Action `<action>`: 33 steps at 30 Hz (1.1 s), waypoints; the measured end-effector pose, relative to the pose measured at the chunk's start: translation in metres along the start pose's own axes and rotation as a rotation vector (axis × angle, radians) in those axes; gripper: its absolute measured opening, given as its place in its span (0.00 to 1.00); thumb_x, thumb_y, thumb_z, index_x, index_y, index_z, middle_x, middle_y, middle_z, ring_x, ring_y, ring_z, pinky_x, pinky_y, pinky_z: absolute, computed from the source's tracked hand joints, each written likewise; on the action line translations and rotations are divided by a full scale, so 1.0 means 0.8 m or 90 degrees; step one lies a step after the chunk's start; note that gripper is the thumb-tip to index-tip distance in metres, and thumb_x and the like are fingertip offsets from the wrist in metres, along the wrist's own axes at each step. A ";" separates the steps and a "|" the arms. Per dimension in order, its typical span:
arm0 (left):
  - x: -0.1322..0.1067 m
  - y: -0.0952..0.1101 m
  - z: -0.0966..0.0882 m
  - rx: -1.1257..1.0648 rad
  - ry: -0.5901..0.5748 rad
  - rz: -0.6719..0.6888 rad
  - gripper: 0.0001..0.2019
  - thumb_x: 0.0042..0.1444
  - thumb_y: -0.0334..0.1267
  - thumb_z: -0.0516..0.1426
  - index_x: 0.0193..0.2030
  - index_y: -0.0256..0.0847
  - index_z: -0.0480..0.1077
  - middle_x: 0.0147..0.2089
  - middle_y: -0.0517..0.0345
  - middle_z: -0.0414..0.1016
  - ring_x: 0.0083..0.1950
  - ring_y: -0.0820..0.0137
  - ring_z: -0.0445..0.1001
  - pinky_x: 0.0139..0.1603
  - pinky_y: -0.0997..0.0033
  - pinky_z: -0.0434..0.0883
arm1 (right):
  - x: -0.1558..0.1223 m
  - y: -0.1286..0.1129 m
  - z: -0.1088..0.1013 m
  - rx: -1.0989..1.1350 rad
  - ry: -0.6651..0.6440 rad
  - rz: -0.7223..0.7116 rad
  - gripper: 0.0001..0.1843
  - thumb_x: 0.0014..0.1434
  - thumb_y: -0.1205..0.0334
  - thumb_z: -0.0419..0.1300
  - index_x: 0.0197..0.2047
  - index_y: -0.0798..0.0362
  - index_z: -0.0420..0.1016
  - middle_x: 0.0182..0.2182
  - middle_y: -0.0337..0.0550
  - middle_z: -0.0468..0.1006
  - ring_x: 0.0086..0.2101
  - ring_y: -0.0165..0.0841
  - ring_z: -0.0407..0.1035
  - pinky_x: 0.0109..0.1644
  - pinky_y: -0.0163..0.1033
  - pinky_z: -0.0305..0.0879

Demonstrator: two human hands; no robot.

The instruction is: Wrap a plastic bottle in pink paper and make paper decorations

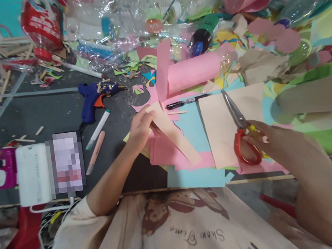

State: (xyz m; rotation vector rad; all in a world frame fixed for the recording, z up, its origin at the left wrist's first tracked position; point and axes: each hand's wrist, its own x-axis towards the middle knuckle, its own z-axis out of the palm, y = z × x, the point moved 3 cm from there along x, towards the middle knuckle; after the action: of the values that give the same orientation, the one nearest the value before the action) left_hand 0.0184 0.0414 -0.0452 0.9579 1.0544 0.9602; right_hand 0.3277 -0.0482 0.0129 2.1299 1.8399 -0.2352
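Observation:
My left hand (142, 127) is closed on one end of a strip of cream paper (176, 133), which slants down to the right over pink paper (165, 151). My right hand (263, 130) rests around a pair of scissors (241, 131) with red handles. Their blades look shut and point up and away from me. Under them lies a cream sheet (218, 130), partly over a light blue sheet (192, 125). A black pen (184, 102) lies just beyond the strip. Some of my right fingers are hidden behind the scissor handles.
A blue glue gun (91, 103) and two markers lie left of my left hand. Beyond the pen is a pink paper-wrapped tube (194, 72). Plastic bottles and paper scraps crowd the back. A white power bank (33, 173) and a phone (68, 163) sit at the left.

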 end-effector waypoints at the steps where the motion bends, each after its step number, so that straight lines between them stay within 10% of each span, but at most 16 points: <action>1: 0.000 0.001 0.001 0.001 -0.005 -0.002 0.13 0.53 0.46 0.60 0.26 0.42 0.64 0.17 0.65 0.66 0.17 0.75 0.67 0.17 0.76 0.66 | 0.001 -0.007 -0.007 0.000 0.012 0.002 0.18 0.62 0.48 0.51 0.45 0.48 0.76 0.19 0.46 0.75 0.20 0.42 0.68 0.23 0.37 0.48; 4: -0.002 0.006 0.004 0.011 -0.022 0.000 0.13 0.51 0.44 0.60 0.25 0.41 0.63 0.19 0.66 0.66 0.19 0.77 0.67 0.19 0.78 0.67 | 0.009 -0.047 -0.022 0.164 0.045 -0.040 0.18 0.63 0.48 0.51 0.38 0.52 0.76 0.26 0.50 0.79 0.25 0.38 0.71 0.26 0.37 0.55; 9: -0.003 0.013 0.008 0.059 -0.060 0.017 0.13 0.52 0.43 0.61 0.24 0.41 0.63 0.17 0.67 0.65 0.17 0.79 0.66 0.19 0.80 0.65 | 0.022 -0.146 -0.010 0.523 -0.212 -0.268 0.19 0.62 0.44 0.53 0.39 0.52 0.74 0.19 0.35 0.68 0.19 0.28 0.60 0.26 0.34 0.54; 14: -0.003 0.014 0.007 0.078 -0.060 0.030 0.15 0.53 0.45 0.61 0.24 0.41 0.61 0.16 0.68 0.63 0.16 0.78 0.64 0.19 0.80 0.63 | 0.036 -0.202 0.002 0.647 -0.301 -0.320 0.16 0.58 0.55 0.56 0.23 0.51 0.60 0.18 0.30 0.55 0.20 0.24 0.50 0.24 0.33 0.46; 20: -0.005 0.015 0.008 0.084 -0.050 0.001 0.09 0.52 0.43 0.59 0.30 0.40 0.67 0.23 0.63 0.71 0.24 0.77 0.69 0.26 0.78 0.67 | 0.057 -0.205 0.011 0.978 -0.177 -0.213 0.23 0.56 0.43 0.59 0.20 0.50 0.61 0.12 0.30 0.57 0.16 0.24 0.55 0.22 0.35 0.53; 26: -0.007 0.013 0.011 0.196 -0.084 -0.004 0.10 0.48 0.43 0.61 0.34 0.40 0.70 0.26 0.65 0.69 0.23 0.80 0.62 0.23 0.80 0.59 | 0.067 -0.188 0.026 1.199 0.010 -0.044 0.22 0.54 0.40 0.64 0.38 0.51 0.73 0.14 0.31 0.69 0.15 0.29 0.65 0.22 0.36 0.65; 33: -0.006 0.020 0.000 0.304 -0.095 0.090 0.15 0.55 0.51 0.60 0.33 0.40 0.75 0.33 0.57 0.79 0.34 0.71 0.75 0.36 0.75 0.68 | 0.062 -0.200 0.023 1.164 -0.122 -0.238 0.21 0.54 0.40 0.64 0.37 0.49 0.68 0.18 0.29 0.69 0.17 0.26 0.64 0.22 0.33 0.62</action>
State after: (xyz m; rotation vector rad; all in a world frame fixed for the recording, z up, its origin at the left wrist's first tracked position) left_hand 0.0152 0.0415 -0.0292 1.4904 1.1221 0.7481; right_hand 0.1799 0.0111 -0.0414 2.0798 1.9320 -2.9306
